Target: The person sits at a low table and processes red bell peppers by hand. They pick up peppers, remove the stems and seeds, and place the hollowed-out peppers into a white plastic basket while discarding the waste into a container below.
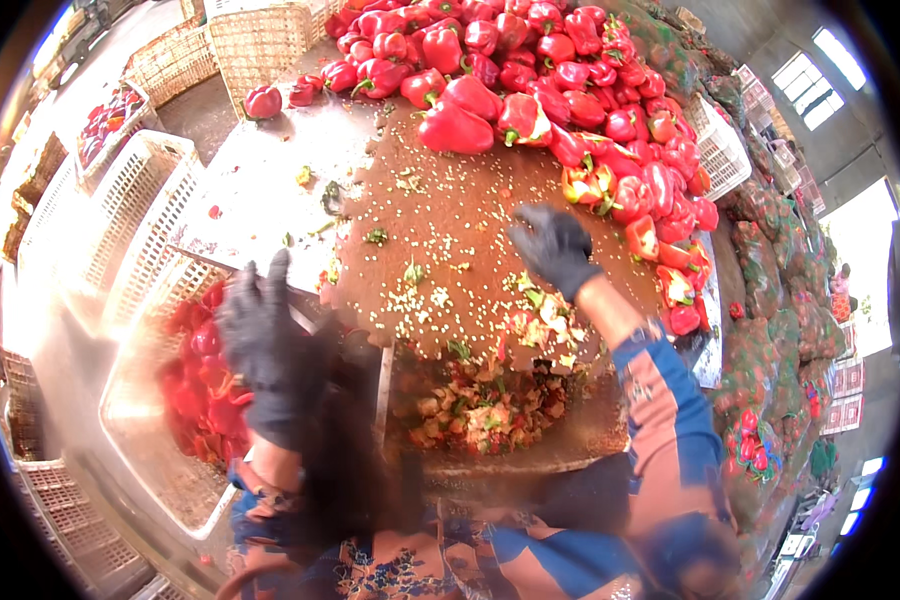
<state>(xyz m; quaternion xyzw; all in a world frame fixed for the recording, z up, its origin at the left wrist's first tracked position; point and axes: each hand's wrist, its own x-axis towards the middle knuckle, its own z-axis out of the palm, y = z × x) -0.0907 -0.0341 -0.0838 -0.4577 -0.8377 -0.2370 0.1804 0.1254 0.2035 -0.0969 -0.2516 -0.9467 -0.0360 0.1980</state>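
Observation:
My left hand (259,337), in a black glove, is held over the edge of a plastic crate (142,472) containing red bell pepper pieces (206,382). Its fingers point away from me, spread, with nothing visible in them. Above the brown work surface (435,195) is my right hand (555,244), also gloved in black. Its fingers are loosely bent and apart, and I see nothing in them. Pale seeds and green scraps are scattered beneath. Pepper cores (544,319) lie just below that hand, and more core waste (487,412) fills a recess close to my body.
A large pile of whole red bell peppers (525,60) covers the far side. Halved peppers (675,281) line the right edge. Pale plastic crates (157,180) stand at left, with a tall basket (259,52) behind. Net sacks of peppers (765,262) are stacked at right.

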